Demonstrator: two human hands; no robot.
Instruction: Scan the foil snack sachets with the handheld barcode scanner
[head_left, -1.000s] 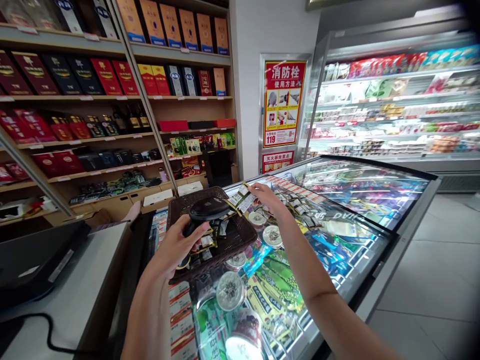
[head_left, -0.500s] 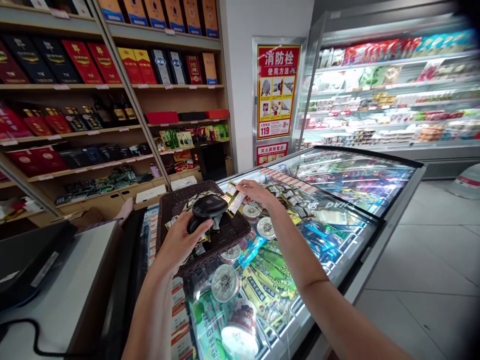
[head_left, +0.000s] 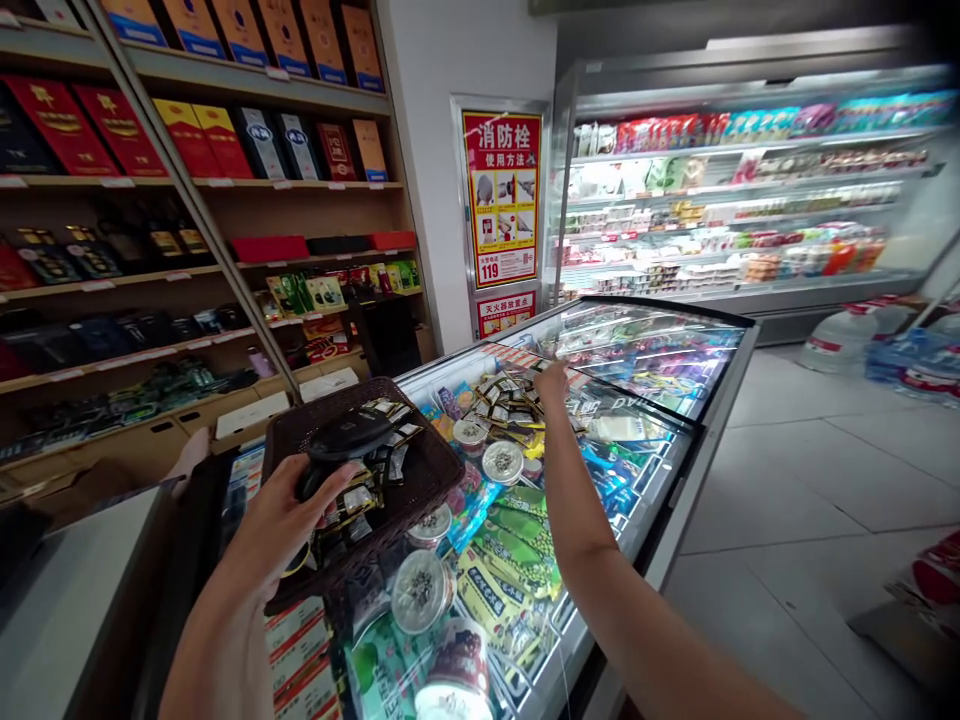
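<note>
My left hand (head_left: 281, 520) is wrapped around the handle of a black barcode scanner (head_left: 351, 434), held over a dark brown woven basket (head_left: 442, 455). Small black, gold and white packets (head_left: 360, 497) lie loose inside the basket, partly hidden by the scanner and hand. My right hand (head_left: 553, 382) is stretched out over the freezer's glass top, at the right edge of a pile of similar packets (head_left: 502, 398). Its fingers are small and blurred, so whether a packet is between them does not show.
Under the glass of the chest freezer (head_left: 694, 465) lie ice cream tubs (head_left: 422, 590) and wrapped ice pops (head_left: 517, 535). A counter (head_left: 90, 590) is at left, shelves of boxed goods (head_left: 262, 145) behind. A lit refrigerated display (head_left: 735, 180) and water jugs (head_left: 836, 338) are at right.
My right hand has moved from beside the scanner, where it held a packet, away to the packet pile. The scanner stays in my left hand over the basket. The view has turned right.
</note>
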